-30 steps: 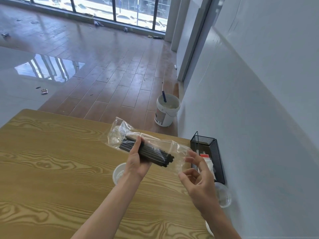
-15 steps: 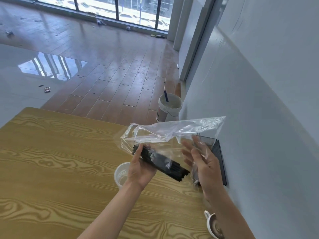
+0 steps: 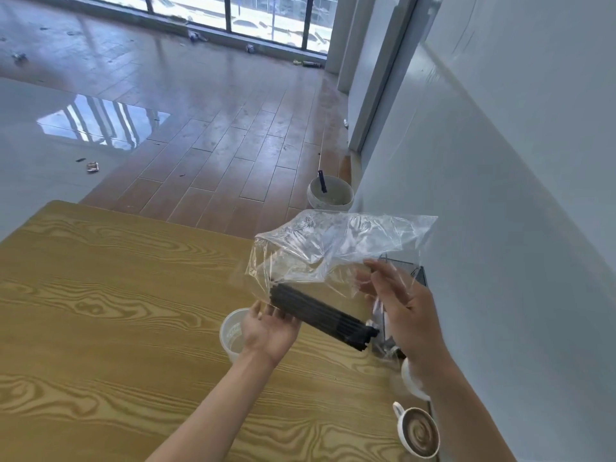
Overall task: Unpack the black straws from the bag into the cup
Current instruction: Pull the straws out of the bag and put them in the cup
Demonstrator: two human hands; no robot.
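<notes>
Wooden table [image 3: 100,311]: clear bag [image 3: 333,248] holds black straws [image 3: 320,313]; cup [image 3: 233,331] beneath.

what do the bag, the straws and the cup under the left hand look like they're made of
Bag: thin clear plastic film, glossy, crinkled and see-through. Straws: matte black, likely plastic, though paper cannot be ruled out. Cup: translucent whitish plastic by its look, since the table, with a printed-looking yellow wood grain, shows faintly through its wall.

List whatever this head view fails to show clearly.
- Translucent plastic cup: right side hidden by the left hand.
- Black wire-mesh basket: mostly behind the clear plastic bag and right hand.
- Bundle of black straws: count unreadable.
</notes>
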